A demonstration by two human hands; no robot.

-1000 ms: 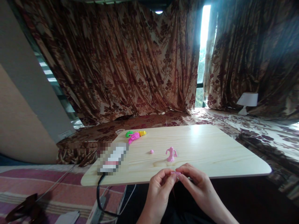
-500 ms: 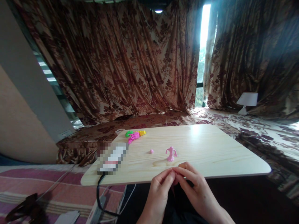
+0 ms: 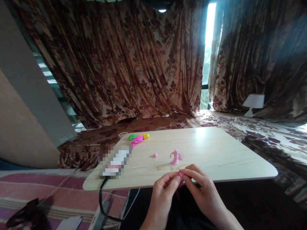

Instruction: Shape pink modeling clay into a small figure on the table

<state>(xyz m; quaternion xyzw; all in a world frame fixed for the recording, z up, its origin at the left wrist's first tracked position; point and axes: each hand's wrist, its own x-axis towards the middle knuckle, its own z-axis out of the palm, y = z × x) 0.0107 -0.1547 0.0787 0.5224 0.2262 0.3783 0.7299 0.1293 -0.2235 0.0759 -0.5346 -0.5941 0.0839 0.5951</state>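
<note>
Between my fingertips, at the table's near edge, is a small piece of pink modelling clay (image 3: 180, 175). My left hand (image 3: 165, 188) pinches it from the left, thumb and forefinger closed. From the other side my right hand (image 3: 200, 186) pinches the same piece, its thumb and forefinger meeting at it. Just beyond my hands a pink clay figure (image 3: 176, 157) stands upright, with a flared base and two drooping arms. A small pink clay ball (image 3: 155, 155) lies to its left. Part of the held piece is hidden by my fingers.
On the pale wooden table (image 3: 227, 159), green, pink and yellow pieces (image 3: 137, 140) lie together at the far left. A blurred-out rectangular object (image 3: 116, 162) with a black cable rests at the left edge. A white lamp (image 3: 253, 101) stands beyond, before patterned curtains (image 3: 144, 64).
The pink piece, a flat sliver between my fingers earlier, was covered by them and now shows as a small lump. My fingers have shifted slightly around it; the figure and ball stay put.
</note>
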